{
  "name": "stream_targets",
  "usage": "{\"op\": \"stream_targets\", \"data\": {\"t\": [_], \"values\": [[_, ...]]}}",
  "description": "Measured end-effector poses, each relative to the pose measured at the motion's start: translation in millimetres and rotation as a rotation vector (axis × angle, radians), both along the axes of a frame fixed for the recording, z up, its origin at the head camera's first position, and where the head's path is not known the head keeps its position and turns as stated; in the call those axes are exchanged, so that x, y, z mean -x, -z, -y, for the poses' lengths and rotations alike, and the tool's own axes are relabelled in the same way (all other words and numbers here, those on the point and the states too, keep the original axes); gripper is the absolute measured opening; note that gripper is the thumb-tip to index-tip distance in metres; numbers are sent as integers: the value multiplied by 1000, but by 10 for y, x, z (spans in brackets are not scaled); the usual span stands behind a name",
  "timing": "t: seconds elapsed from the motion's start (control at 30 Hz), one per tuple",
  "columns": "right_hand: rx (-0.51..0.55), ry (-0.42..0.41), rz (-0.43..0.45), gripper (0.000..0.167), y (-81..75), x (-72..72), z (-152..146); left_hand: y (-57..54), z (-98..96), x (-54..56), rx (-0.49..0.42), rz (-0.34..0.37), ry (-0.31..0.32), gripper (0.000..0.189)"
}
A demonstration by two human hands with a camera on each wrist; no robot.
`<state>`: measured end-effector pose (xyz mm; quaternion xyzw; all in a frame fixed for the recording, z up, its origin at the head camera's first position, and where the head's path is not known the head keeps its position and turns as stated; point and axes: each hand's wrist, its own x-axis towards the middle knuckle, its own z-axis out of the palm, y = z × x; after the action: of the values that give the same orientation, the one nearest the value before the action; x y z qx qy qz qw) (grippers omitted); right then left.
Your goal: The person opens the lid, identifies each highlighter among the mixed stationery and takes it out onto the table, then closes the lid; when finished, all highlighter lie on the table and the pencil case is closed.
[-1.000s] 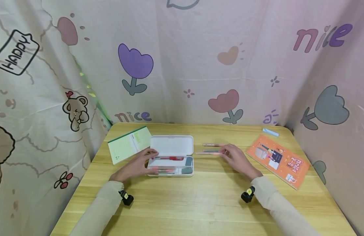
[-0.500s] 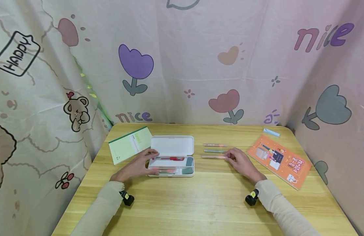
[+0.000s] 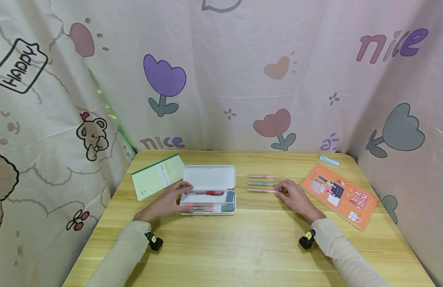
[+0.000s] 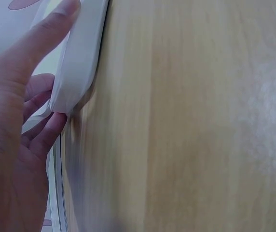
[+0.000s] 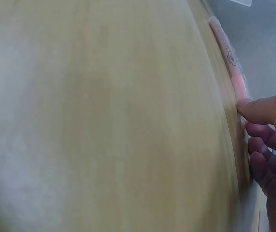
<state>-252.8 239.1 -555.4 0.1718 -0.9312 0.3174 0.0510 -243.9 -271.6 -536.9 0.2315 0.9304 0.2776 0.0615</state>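
right hand (image 3: 294, 198) has the near pen (image 3: 260, 190) pinched at its right end, down at the table (image 3: 243, 247) just right of the open pencil case (image 3: 209, 177). i'd square it up with the middle pen (image 3: 258, 183) before easing off, else it may roll. left hand (image 3: 166, 202) grips the case's left end, thumb and fingers spread across it, light hold should do
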Motion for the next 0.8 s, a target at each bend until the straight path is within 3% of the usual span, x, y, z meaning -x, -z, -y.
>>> {"op": "stream_targets", "data": {"t": [0.8], "values": [[5, -4, 3, 15, -2, -11, -28, -7, 3, -5, 3, 11, -2, 93]]}}
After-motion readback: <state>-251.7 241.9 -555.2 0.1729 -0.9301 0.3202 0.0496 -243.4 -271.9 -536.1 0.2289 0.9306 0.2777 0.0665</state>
